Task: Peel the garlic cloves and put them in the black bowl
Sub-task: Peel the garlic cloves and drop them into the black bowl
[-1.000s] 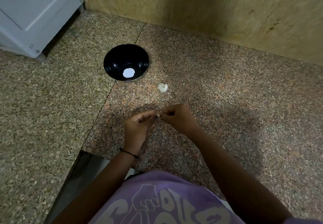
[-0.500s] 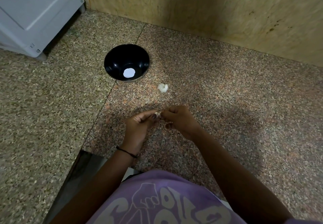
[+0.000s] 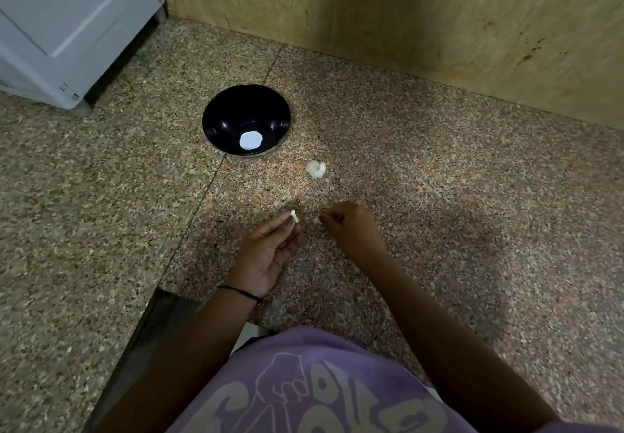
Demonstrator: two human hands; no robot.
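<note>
Garlic clove is being pinched at the fingertips of the left hand, palm turned up, low over the speckled floor. A pale scrap of skin is being pinched by the right hand just beside it, with a small gap between the two hands. The clove is looking bare, though it is too small for that to be judged firmly, and its long axis cannot be told.

The black bowl is standing on the floor ahead of the hands and a little to the left. The left hand, the one carrying the clove, is therefore being judged the nearer, and a reach forward and slightly leftward is being called for. The garlic bulb is lying between bowl and hands, ahead of the right hand and just to the right of that line. It is being judged unlikely to be struck on the way.
</note>
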